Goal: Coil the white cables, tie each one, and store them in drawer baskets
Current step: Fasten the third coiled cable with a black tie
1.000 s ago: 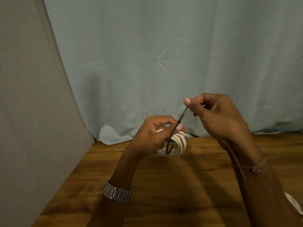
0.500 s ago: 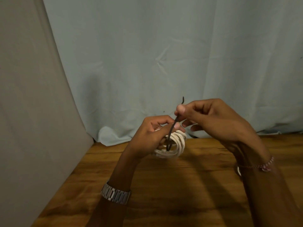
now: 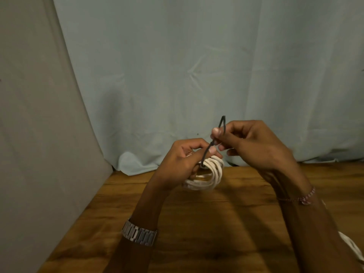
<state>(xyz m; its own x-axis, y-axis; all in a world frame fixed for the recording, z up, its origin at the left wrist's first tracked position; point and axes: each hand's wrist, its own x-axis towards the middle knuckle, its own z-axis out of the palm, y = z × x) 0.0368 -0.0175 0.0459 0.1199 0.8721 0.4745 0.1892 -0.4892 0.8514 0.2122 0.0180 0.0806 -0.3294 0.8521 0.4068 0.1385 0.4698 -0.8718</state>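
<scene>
My left hand [image 3: 184, 157] grips a small coil of white cable [image 3: 208, 175] above the wooden table [image 3: 206, 223]. A thin black tie [image 3: 222, 123] loops round the coil's top and runs up to my right hand [image 3: 254, 142]. That hand pinches the tie between thumb and forefinger, just right of and above the left hand. The tie's free end sticks up past the thumb as a narrow bent tip. Part of the coil is hidden behind my left fingers.
Another white cable [image 3: 352, 251] lies at the table's right edge, partly behind my right forearm. A pale blue cloth [image 3: 197, 75] hangs behind the table and a grey panel [image 3: 35, 134] stands on the left. No drawer basket is in view.
My right hand has come down and left, closer to the left hand. The tie, first pulled taut to the upper right, now pokes up above the thumb.
</scene>
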